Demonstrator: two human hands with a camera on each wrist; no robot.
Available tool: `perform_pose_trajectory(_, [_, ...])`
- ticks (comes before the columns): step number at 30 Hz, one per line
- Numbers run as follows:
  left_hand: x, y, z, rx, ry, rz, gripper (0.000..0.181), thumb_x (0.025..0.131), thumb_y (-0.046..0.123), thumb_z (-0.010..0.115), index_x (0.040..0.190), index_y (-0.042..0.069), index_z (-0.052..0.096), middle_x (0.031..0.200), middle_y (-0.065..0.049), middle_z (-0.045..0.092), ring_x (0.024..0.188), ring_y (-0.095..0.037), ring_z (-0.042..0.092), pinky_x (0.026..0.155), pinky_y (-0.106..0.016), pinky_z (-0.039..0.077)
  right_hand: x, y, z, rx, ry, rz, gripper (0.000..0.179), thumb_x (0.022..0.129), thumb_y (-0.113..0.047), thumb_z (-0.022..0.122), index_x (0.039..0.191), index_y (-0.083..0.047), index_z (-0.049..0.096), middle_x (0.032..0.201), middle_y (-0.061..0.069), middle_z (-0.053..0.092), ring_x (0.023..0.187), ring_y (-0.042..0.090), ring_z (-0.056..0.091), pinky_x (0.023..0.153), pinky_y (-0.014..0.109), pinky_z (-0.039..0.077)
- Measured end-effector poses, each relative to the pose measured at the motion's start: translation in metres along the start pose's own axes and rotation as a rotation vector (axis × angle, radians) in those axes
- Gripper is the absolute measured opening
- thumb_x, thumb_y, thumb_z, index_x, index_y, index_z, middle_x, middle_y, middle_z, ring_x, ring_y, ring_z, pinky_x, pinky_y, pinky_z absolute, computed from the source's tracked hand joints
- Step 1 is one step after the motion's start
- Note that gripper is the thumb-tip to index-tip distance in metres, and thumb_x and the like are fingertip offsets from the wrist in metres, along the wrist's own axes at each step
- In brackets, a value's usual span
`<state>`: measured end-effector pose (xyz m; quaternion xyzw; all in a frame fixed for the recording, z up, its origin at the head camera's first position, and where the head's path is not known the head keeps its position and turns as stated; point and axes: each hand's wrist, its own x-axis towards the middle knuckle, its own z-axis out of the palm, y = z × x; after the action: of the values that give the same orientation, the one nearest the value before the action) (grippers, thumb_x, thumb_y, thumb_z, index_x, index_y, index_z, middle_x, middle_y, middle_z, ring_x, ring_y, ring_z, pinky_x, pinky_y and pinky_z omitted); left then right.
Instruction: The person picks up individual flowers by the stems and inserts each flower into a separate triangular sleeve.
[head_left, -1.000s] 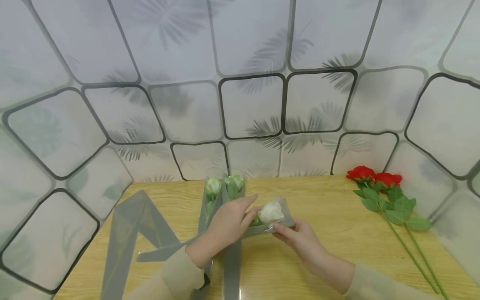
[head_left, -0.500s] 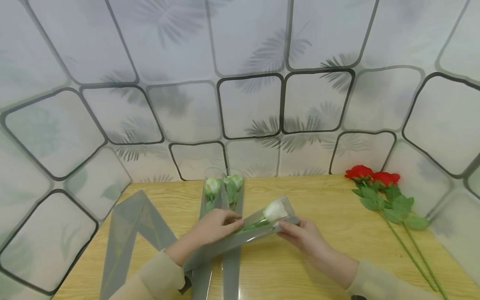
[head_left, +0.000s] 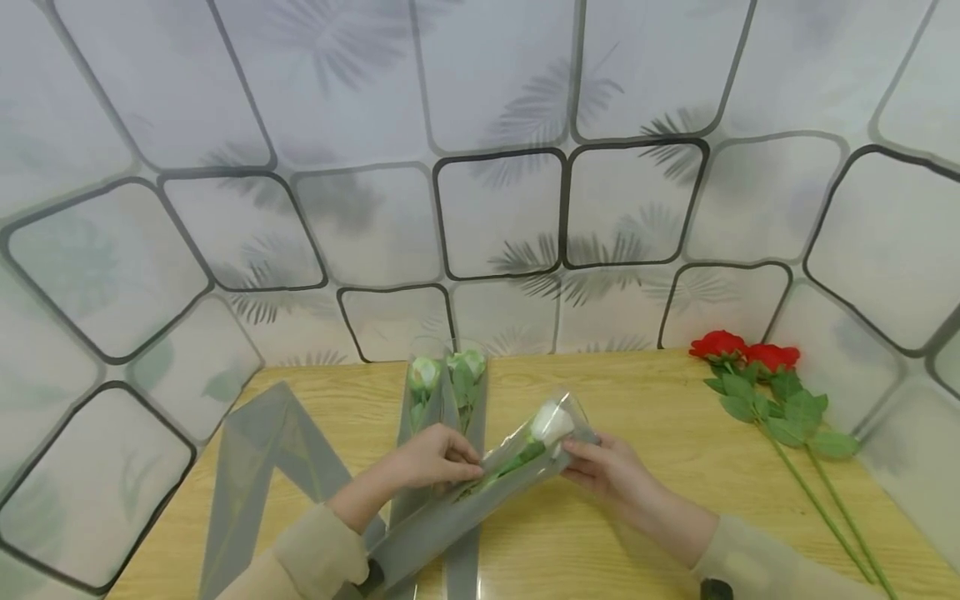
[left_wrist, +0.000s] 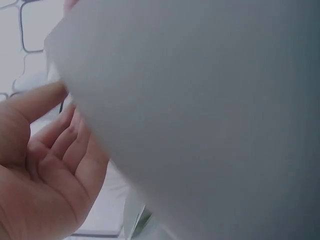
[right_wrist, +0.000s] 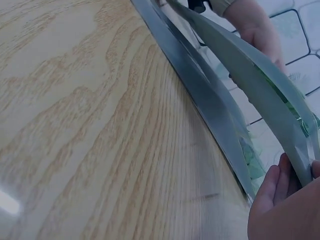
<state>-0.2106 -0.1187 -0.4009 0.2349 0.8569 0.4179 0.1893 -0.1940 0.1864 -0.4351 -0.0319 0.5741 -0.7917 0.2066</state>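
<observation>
Hands (head_left: 435, 458) (head_left: 611, 483) farther apart than second ago; sleeve (head_left: 457, 521) round white rose (head_left: 551, 422) slanting more steeply, more greenery (head_left: 525, 457) showing.

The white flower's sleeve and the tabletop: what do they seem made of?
Sleeve: probably thin plastic film, part clear and shiny, part matt grey; highlights glint and the flower shows through. Tabletop: wood or wood-look laminate; grain shows, and a reflection suggests slight gloss.

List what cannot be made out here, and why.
Head view: parts of two pale wrapped flowers, covered by the left hand and held wrapper.
Head view: rightmost red-flower stem, lower end cut off by the bottom edge.
Left wrist view: some fingertips, hidden by the held wrapper.
Right wrist view: part of the right hand, cut off by the right edge.
</observation>
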Motion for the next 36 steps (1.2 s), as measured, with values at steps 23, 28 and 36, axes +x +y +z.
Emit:
perform_pose_trajectory(23, [0.025,0.007,0.028,-0.102,0.354,-0.04,0.014,0.092,0.011,0.084,0.098,-0.002,0.082,0.089,-0.016,0.082,0.065,-0.008,0.071,0.059,-0.023,0.059,0.003,0.003,0.021,-0.146,0.062,-0.041,0.068,0.115,-0.037,0.043,0.145,0.024,0.042,0.118,0.016,0.078,0.099,0.013,0.077,0.099,0.032,0.063])
perform_pose_trajectory(28, [0.03,0.007,0.029,-0.127,0.45,-0.041,0.014,0.091,0.009,0.084,0.096,-0.004,0.081,0.088,-0.018,0.082,0.065,-0.008,0.071,0.059,-0.025,0.061,0.005,0.01,0.028,-0.336,0.046,-0.092,0.045,0.107,-0.017,0.064,0.13,0.022,0.06,0.112,0.019,0.08,0.096,0.014,0.08,0.094,0.034,0.065])
perform_pose_trajectory(36, [0.035,0.009,0.032,-0.16,0.493,-0.057,0.013,0.091,0.006,0.083,0.093,-0.006,0.081,0.087,-0.019,0.082,0.06,-0.008,0.069,0.059,-0.029,0.063,0.015,0.01,0.037,-0.4,0.174,-0.11,0.033,0.101,-0.003,0.068,0.122,0.022,0.065,0.098,0.017,0.081,0.082,0.014,0.079,0.078,0.031,0.067])
